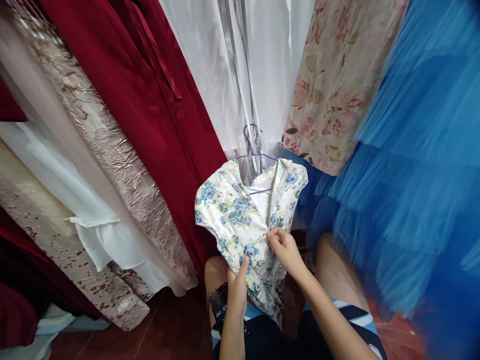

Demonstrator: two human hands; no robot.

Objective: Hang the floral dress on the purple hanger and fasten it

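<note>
A white blouse (236,205) with blue and yellow-green flowers hangs on a thin purple hanger (250,145) in front of my knees. My right hand (283,245) pinches the blouse's front edge, just below the V of the neckline. Lower on the left side, my left hand (238,282) grips the fabric, thumb on top and the other fingers hidden beneath the cloth. Wrinkles gather in the lower part of the blouse, which hangs down between my legs.
Long garments hang all around: a dark red dress (150,100), a white one with grey ribbons (202,60), a pink floral one (326,95) and a blue tulle skirt (397,200). A phone (220,302) showing a timer lies by my left thigh. Reddish tiles (150,325) cover the floor.
</note>
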